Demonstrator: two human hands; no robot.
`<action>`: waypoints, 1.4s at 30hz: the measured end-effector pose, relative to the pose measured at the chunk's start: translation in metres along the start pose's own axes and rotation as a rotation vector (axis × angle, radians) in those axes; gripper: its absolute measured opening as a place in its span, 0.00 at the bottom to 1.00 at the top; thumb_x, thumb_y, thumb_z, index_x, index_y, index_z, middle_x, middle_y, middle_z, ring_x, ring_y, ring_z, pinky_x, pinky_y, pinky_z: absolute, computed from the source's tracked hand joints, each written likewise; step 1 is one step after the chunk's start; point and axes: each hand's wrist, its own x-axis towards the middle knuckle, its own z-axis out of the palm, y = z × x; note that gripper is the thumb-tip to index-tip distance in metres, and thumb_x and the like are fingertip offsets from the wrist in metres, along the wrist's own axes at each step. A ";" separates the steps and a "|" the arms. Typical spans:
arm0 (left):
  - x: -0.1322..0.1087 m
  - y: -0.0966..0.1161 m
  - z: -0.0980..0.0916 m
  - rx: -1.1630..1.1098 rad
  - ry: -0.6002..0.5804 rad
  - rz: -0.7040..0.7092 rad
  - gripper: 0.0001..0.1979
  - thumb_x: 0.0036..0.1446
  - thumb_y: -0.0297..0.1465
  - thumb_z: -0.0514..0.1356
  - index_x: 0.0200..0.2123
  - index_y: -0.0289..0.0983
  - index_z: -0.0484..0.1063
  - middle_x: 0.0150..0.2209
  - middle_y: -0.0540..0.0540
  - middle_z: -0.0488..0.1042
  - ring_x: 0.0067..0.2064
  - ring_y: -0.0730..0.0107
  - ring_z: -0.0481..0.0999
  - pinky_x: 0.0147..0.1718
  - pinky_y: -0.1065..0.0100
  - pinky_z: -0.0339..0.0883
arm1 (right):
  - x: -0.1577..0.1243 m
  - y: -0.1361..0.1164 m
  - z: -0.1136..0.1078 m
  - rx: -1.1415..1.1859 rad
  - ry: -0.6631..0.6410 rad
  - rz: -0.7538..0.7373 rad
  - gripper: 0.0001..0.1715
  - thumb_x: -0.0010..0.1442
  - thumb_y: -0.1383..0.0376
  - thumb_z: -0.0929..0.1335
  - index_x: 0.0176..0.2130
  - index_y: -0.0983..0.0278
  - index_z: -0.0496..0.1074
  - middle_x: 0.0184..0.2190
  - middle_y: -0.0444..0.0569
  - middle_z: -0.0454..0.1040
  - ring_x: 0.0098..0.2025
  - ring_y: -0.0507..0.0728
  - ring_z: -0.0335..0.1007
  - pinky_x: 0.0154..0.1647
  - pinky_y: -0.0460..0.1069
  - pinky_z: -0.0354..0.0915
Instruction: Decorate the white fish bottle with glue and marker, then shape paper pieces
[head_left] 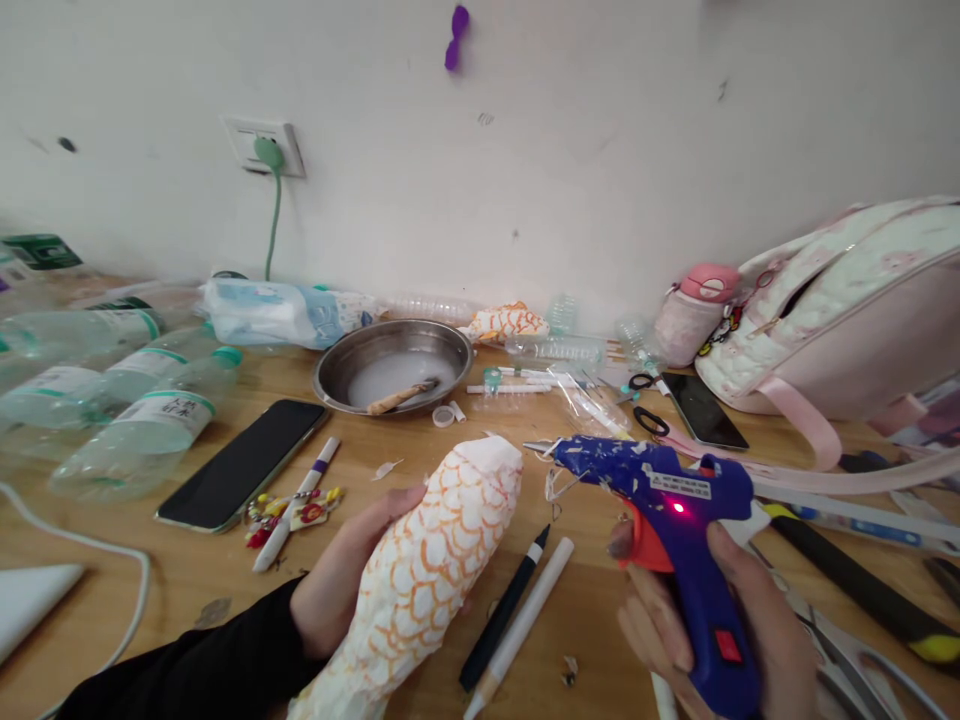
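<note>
Form and glue gun held above the near part of the desk [409, 445]. The left hand [349, 575] clasps the form [431, 545], thumb along its side, the other fingers mostly hidden; too firm a squeeze could dent the shell if it is hollow. The right hand [784, 640] wraps its fingers around the handle of the glue gun [652, 475], index finger at the trigger; whether it is pressed cannot be told. Stray glue could drip on the dark marker [506, 605] and white marker [529, 620] lying below. The nozzle [538, 447] points at the form's far end, contact uncertain; its lit red light suggests heat, so a slip could scorch the surface, and the trailing strands could smear it. The form is elongated and white, wrinkled at its near end, with overlapping orange scale outlines and a plain, blunt far end. A similar second form [506, 323] lies along the desk's far edge.
</note>
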 end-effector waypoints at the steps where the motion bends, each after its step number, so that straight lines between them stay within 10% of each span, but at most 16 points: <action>1: 0.000 0.000 0.000 -0.005 -0.008 0.013 0.24 0.39 0.37 0.64 0.41 0.33 0.74 0.20 0.47 0.79 0.22 0.59 0.78 0.23 0.66 0.71 | 0.000 0.001 0.000 0.001 -0.001 0.010 0.21 0.51 0.47 0.65 0.28 0.62 0.70 0.11 0.41 0.59 0.12 0.47 0.47 0.17 0.47 0.40; 27: 0.000 -0.001 -0.006 -0.017 0.053 0.040 0.27 0.41 0.38 0.64 0.46 0.30 0.71 0.25 0.42 0.81 0.30 0.53 0.80 0.30 0.62 0.72 | 0.002 0.014 -0.005 0.029 -0.103 0.041 0.22 0.53 0.50 0.66 0.28 0.68 0.70 0.10 0.41 0.62 0.12 0.45 0.51 0.16 0.44 0.42; 42: -0.020 0.039 -0.011 0.648 0.156 0.792 0.30 0.40 0.35 0.67 0.50 0.43 0.66 0.52 0.49 0.71 0.53 0.53 0.66 0.46 0.68 0.63 | -0.006 0.008 -0.005 -0.043 -0.097 -0.023 0.29 0.51 0.42 0.60 0.33 0.63 0.72 0.11 0.40 0.55 0.13 0.48 0.42 0.18 0.48 0.48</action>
